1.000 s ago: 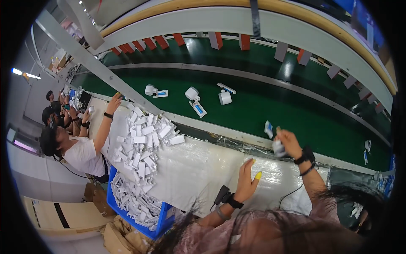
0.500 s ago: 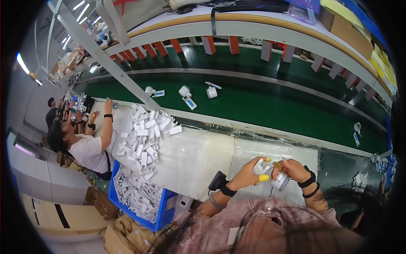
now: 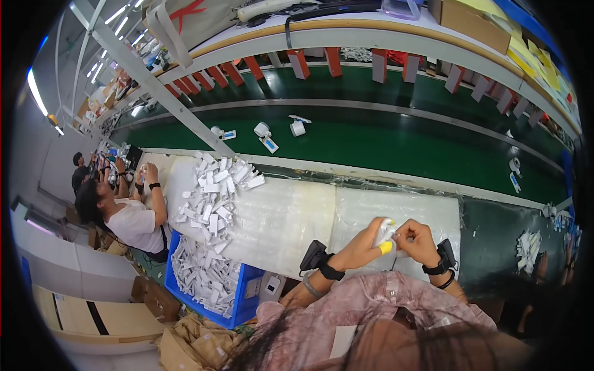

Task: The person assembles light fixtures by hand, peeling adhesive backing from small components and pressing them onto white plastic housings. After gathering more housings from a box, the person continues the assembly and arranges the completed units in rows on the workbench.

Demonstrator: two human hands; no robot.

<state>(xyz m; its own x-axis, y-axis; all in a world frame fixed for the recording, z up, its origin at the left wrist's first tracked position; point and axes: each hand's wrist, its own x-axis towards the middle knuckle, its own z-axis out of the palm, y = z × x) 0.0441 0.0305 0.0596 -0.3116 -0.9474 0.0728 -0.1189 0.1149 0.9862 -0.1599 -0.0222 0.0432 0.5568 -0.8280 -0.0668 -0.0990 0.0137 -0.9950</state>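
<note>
While the left hand (image 3: 362, 248) grips a white part (image 3: 385, 232) above the table (image 3: 356, 207), the right hand (image 3: 419, 243) bunches its fingers beside it, hold unclear; likely light, stiff and slick, it suits pinching along its sides.

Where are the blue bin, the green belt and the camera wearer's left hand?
Blue bin (image 3: 246, 308): head view, on its outer wall.
Green belt (image 3: 383, 145): head view, on a bare stretch.
Left hand (image 3: 359, 251): head view, mid-hand, behind the fingers.
</note>
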